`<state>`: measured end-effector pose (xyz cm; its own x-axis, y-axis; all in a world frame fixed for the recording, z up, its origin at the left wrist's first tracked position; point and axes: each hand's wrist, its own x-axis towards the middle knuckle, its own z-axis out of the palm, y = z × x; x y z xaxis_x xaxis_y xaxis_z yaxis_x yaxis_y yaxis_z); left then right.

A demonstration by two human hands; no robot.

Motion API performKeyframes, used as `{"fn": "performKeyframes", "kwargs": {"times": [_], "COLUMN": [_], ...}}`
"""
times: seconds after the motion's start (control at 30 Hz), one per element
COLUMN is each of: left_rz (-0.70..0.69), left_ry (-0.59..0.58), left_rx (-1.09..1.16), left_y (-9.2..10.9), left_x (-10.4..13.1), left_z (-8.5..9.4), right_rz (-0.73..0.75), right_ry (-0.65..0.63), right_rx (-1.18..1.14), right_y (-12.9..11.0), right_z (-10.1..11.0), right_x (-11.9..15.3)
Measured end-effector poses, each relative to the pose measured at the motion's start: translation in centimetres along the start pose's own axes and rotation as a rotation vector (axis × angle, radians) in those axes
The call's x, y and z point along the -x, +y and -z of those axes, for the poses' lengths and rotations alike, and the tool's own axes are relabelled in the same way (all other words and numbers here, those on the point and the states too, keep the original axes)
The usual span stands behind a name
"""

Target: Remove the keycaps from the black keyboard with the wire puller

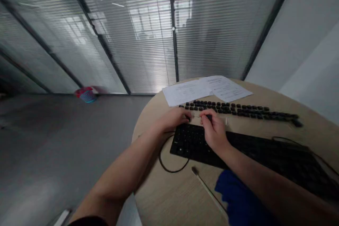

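Right hand (215, 129): closed round the dark handle of a slim tool (209, 117); thin shaft points to 9 o'clock, at the left fingertips.

Left hand (176, 117): at the right hand's 9 o'clock, just apart from it; fingertips pinched on a small dark piece (188, 117), probably a keycap, partly hidden. Piece and tool shaft lie roughly in one line, 9 to 3; the left hand is the nearer to the piece.

Keyboard (254, 152), black: under the right hand and forearm, its near-left end toward 8 o'clock from that hand, the bulk toward 4. Long axis between 9–3 and 10–4. Right hand over it, contact not clear; left hand beside its upper left corner.

Loose keycaps (238, 108), black: set in rows beyond the keyboard, from the right hand's 10 o'clock round to 3.

Cable (172, 172): looped at the left hand's 6 o'clock.

Brush (210, 193): right hand's 6 o'clock, head to 11, handle to 5.

Blue cloth (235, 197): between 5 and 6, partly beneath the right forearm.

Papers (225, 88), printed: 12 o'clock, at the far rim of the round table (159, 190).
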<state>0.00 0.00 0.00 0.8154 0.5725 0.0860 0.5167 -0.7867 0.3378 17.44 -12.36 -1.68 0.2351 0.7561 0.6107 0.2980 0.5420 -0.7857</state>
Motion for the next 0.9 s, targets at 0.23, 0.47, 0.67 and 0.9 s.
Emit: {"fn": "performKeyframes", "kwargs": {"times": [0.23,0.47,0.67,0.9], "left_rz": [0.037,0.116,0.124,0.22], "left_ry": [0.007,0.054,0.047,0.076], "left_rx": [-0.042,-0.096,-0.162,-0.247], "left_y": [0.3,0.0,0.5,0.5], "left_x": [-0.3,0.0,-0.3,-1.3], "left_z": [0.3,0.6,0.8,0.5], "right_rz": [-0.013,-0.02,-0.018,-0.014], "right_ry": [-0.001,0.002,0.009,0.01], "right_rx": [0.003,0.022,0.012,0.02], "right_y": [-0.3,-0.1,-0.4,-0.3], "right_z": [0.2,-0.2,-0.3,-0.1], "right_x": [0.1,0.1,0.0,0.0]}}
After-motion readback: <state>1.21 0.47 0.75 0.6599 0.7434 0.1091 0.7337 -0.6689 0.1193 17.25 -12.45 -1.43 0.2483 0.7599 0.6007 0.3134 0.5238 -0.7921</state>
